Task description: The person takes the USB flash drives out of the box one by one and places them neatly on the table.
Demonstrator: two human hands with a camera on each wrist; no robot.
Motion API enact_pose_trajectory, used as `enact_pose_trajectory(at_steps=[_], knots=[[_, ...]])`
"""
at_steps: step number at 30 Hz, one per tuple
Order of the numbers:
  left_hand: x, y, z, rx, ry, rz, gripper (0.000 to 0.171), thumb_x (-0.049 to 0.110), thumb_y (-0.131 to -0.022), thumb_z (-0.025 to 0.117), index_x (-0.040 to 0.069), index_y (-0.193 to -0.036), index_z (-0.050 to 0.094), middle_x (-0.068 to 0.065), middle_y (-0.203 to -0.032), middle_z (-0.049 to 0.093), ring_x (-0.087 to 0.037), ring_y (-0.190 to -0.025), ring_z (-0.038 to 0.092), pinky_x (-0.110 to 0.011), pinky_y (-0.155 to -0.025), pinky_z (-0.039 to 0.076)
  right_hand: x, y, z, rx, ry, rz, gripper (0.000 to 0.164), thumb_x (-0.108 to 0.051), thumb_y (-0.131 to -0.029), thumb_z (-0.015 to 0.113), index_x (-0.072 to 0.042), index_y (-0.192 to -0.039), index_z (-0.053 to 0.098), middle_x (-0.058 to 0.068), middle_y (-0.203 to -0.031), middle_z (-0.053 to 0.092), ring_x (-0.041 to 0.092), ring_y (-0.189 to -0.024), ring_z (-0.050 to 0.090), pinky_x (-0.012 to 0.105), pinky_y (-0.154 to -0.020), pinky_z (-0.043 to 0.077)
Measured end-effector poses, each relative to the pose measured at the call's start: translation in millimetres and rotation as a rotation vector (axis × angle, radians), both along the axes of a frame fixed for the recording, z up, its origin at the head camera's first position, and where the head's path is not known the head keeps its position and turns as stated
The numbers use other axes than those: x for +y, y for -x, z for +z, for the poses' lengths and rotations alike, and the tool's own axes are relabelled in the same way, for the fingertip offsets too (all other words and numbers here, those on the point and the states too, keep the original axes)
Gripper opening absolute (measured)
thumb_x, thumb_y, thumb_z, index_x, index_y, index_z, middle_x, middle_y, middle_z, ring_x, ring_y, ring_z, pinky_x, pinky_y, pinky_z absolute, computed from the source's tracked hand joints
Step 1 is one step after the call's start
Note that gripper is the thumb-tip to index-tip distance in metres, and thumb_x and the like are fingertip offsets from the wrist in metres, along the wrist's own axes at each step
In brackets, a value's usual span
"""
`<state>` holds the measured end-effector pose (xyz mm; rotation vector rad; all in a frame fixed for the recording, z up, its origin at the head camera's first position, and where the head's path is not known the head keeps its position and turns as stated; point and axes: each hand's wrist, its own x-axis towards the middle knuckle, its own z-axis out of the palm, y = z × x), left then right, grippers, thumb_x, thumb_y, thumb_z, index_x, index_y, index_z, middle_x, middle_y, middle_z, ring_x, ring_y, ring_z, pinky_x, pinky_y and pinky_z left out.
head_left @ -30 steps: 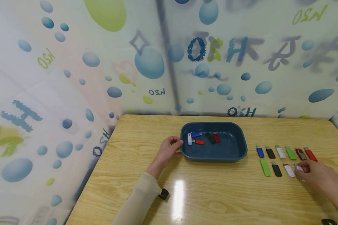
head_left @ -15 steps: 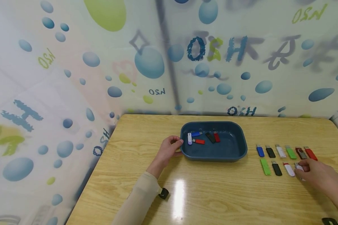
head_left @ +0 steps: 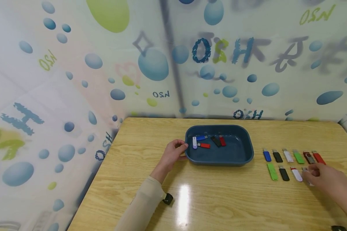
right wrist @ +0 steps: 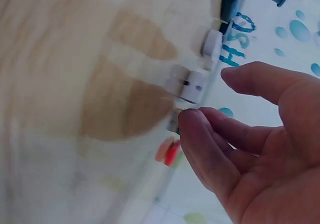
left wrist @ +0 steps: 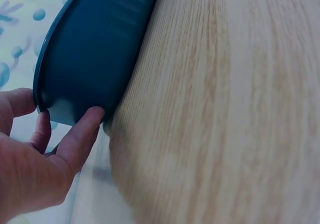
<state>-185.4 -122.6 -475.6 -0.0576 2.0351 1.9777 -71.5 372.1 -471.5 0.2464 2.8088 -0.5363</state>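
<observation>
At the left end of the dark blue tray (head_left: 219,162), my left hand (head_left: 172,152) touches the outer wall. In the left wrist view its fingertips rest along the rim and near the base, none seen inside. My right hand (head_left: 328,176) is over a white USB stick (head_left: 310,183) at the right end of the front row, partly hiding it. In the right wrist view, thumb and fingers stand apart with nothing pinched between them. Beside it lies a white USB stick with a red end (head_left: 297,175), then a black one (head_left: 284,174) and a green one (head_left: 272,172).
Behind is a second row: blue (head_left: 267,156), black (head_left: 277,156), white (head_left: 288,156), green (head_left: 299,157), dark red swivel (head_left: 309,157) and red (head_left: 319,157) USB sticks. Several more, including a red one (head_left: 204,145), lie inside the tray. A patterned curtain (head_left: 191,80) borders the wooden table (head_left: 219,199).
My right hand's fingertips have shifted slightly over the white USB stick, covering more of it. The left hand and the tray stay put.
</observation>
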Motion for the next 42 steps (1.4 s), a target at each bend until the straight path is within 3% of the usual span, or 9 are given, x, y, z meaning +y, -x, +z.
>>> enact_pose_trajectory(at_steps=[5, 10, 18, 23, 32, 42], knots=[[-1, -0.6, 0.9, 0.004, 0.006, 0.005, 0.023, 0.014, -0.104, 0.062, -0.004, -0.118, 0.057, -0.011, -0.107, 0.056, -0.021, -0.092, 0.059, -0.043, -0.084, 0.062, -9, 0.9, 13.4, 0.121, -0.023, -0.01, 0.052, -0.025, -0.102, 0.059, 0.026, -0.113, 0.054, 0.027, -0.087, 0.065, 0.033, -0.071, 0.062, 0.047, -0.06, 0.052], [-1, -1.7, 0.4, 0.008, 0.005, 0.009, 0.023, 0.014, -0.104, 0.062, -0.004, -0.117, 0.057, -0.01, -0.107, 0.056, -0.02, -0.091, 0.059, -0.043, -0.083, 0.062, -30, 6.3, 31.4, 0.225, 0.003, 0.039, 0.046, -0.023, -0.104, 0.059, 0.021, -0.118, 0.058, 0.028, -0.093, 0.067, 0.039, -0.077, 0.064, 0.048, -0.058, 0.053], [-1, -1.9, 0.0, 0.01, 0.008, 0.01, 0.025, 0.014, -0.104, 0.063, -0.005, -0.118, 0.057, -0.01, -0.107, 0.056, -0.02, -0.092, 0.059, -0.045, -0.084, 0.062, -90, 22.4, 51.8, 0.36, 0.114, 0.169, 0.038, -0.026, -0.103, 0.063, 0.008, -0.121, 0.067, 0.018, -0.099, 0.073, 0.035, -0.087, 0.069, 0.046, -0.064, 0.056], [-1, -1.1, -0.2, 0.007, 0.007, 0.009, 0.024, 0.015, -0.104, 0.063, -0.004, -0.118, 0.057, -0.01, -0.107, 0.056, -0.02, -0.092, 0.059, -0.043, -0.083, 0.063, -131, 35.7, 60.6, 0.378, 0.157, 0.241, 0.033, -0.023, -0.101, 0.066, 0.004, -0.12, 0.07, 0.016, -0.103, 0.071, 0.032, -0.089, 0.069, 0.048, -0.068, 0.057], [1, -1.2, 0.3, 0.007, 0.007, 0.01, 0.023, 0.013, -0.104, 0.062, -0.005, -0.117, 0.058, -0.011, -0.108, 0.057, -0.02, -0.093, 0.059, -0.043, -0.083, 0.062, -192, 58.7, 63.6, 0.429, 0.156, 0.366, 0.024, -0.02, -0.099, 0.07, -0.002, -0.114, 0.072, 0.009, -0.102, 0.068, 0.024, -0.087, 0.065, 0.045, -0.072, 0.057], [1, -0.3, -1.8, 0.012, 0.0, 0.012, 0.023, 0.014, -0.103, 0.062, -0.005, -0.116, 0.058, -0.011, -0.107, 0.057, -0.02, -0.092, 0.059, -0.042, -0.082, 0.063, -241, 86.7, 44.4, 0.393, 0.187, 0.43, 0.022, -0.017, -0.098, 0.072, -0.004, -0.115, 0.073, 0.009, -0.107, 0.067, 0.024, -0.092, 0.065, 0.045, -0.079, 0.057]])
